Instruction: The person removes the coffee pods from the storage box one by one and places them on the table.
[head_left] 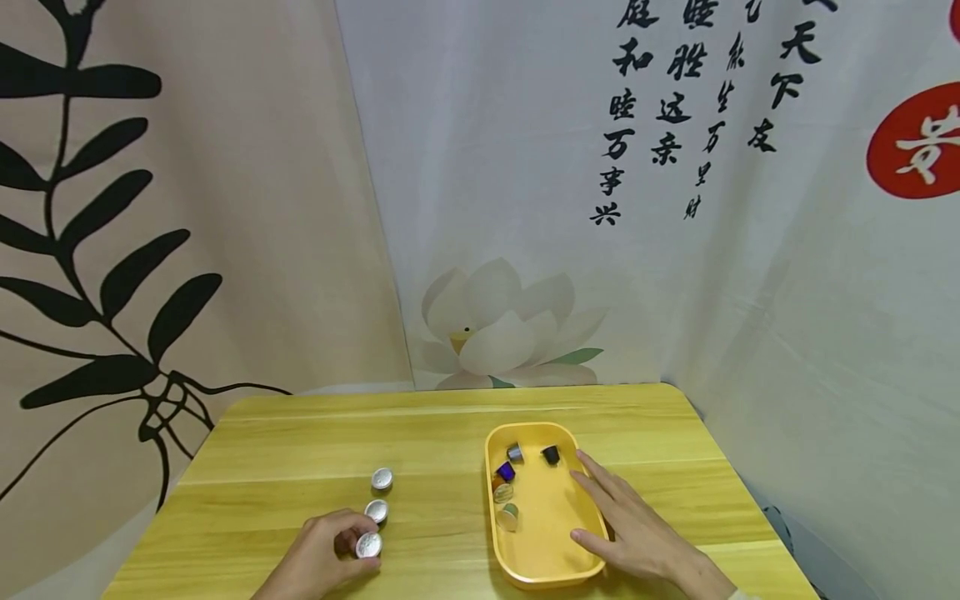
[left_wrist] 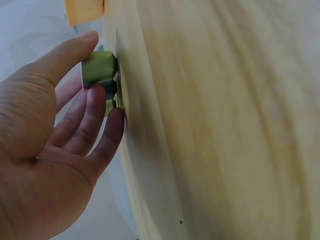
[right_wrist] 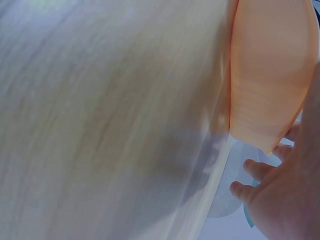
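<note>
My left hand [head_left: 322,550] holds a green coffee capsule [left_wrist: 99,68], thumb on one side and fingers on the other. From above, its round silver lid [head_left: 368,545] shows. Beyond it, two more silver-lidded capsules stand in a row on the table: a middle one [head_left: 377,511] close to my fingertips and a far one [head_left: 382,479]. On the right is a yellow tray [head_left: 551,542] with several small capsules inside, among them a black one [head_left: 551,455] and a purple one [head_left: 506,472]. My right hand [head_left: 637,529] rests with extended fingers at the tray's right rim.
The wooden table [head_left: 435,433] carries the tray and capsules. Its far edge runs in front of a hanging cloth [head_left: 510,200] with a printed flower and dark characters. A beige curtain [head_left: 277,208] with black leaves hangs at the left.
</note>
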